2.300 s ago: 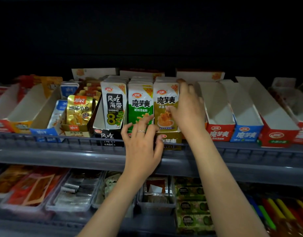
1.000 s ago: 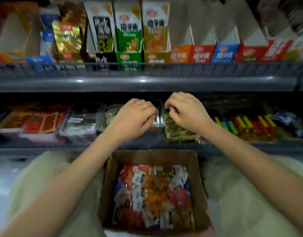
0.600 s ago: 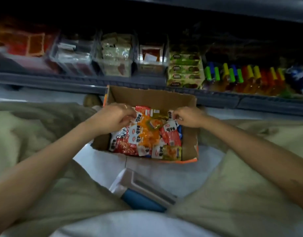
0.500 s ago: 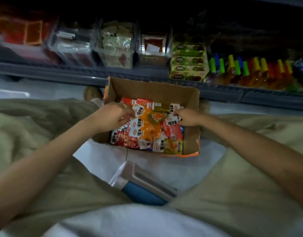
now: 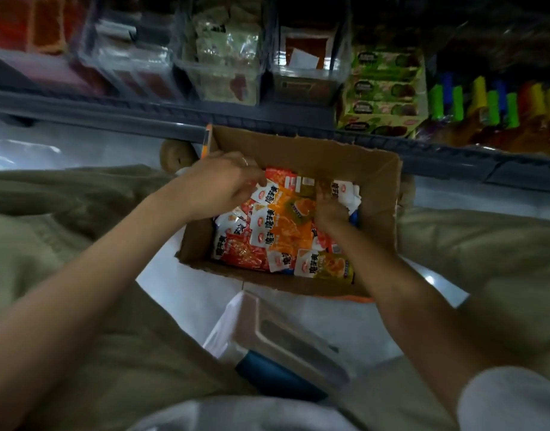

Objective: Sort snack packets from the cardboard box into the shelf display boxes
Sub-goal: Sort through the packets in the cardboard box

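**STATUS: PICK-UP STAGE, MOST SORTING OUTSTANDING**

Your left hand (image 5: pixel 224 185) curls its fingers onto the edge of one packet. Your right hand (image 5: pixel 331 206) digs into the pile, and you cannot tell whether it grips anything. The snack packets (image 5: pixel 286 231) lie under and between both hands, inside the cardboard box (image 5: pixel 376 194). Many packets fill the box. The display boxes are out of view.

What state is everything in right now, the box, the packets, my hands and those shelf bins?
Brown cardboard box: open-topped, on the floor, part full.
Orange and red snack packets: loose, jumbled inside the box.
Left hand: fingers curled at the pile's far left corner, grip unclear.
Right hand: fingers dug into the pile, grip unclear.
Clear plastic shelf bins: upright, stocked.
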`<state>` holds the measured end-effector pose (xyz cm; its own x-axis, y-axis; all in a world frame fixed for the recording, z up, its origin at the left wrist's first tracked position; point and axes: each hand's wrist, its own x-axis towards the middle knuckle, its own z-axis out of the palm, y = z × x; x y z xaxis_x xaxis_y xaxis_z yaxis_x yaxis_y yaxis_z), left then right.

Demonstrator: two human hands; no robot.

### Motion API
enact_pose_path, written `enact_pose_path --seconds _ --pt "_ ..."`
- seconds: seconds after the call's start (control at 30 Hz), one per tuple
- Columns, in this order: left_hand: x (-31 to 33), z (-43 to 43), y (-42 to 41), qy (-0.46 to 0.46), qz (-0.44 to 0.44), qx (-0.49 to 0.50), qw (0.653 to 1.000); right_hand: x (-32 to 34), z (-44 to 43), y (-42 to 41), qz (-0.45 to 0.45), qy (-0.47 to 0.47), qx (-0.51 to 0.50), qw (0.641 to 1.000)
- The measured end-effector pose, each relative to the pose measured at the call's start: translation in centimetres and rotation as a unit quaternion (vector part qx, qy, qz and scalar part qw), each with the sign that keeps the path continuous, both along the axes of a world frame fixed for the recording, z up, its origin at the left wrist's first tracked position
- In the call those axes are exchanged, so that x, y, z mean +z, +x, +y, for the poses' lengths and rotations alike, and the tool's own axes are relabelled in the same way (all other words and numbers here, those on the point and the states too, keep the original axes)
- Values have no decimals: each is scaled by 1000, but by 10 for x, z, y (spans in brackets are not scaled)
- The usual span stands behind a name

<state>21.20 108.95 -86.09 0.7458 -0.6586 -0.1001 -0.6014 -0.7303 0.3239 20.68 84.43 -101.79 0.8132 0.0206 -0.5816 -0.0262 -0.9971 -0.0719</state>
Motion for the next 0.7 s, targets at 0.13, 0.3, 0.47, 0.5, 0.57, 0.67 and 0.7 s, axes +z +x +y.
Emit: enact_pose_path --seconds 0.13,0.3,0.47,0.5,0.57,0.67,0.7 --pt "-2 2 5 8 3 5 1000 -12 -5 -2 -82 -21 107 991" --pt "-13 -7 0 62 51 -1 997 -20 -19 -8 -95 -14 198 975" --pt "-13 -14 -8 71 83 7 994 -3 -29 -6 -97 70 135 984" --pt "-14 -15 -10 70 94 16 993 4 -30 -2 -116 103 101 983" --pt "-18 -18 -13 62 123 36 990 20 -29 7 -142 175 58 973" --pt "-25 -21 -18 8 201 94 975 53 -17 20 -103 260 73 957" --pt "-27 -23 -20 -20 230 115 966 65 -10 23 -91 284 81 951"
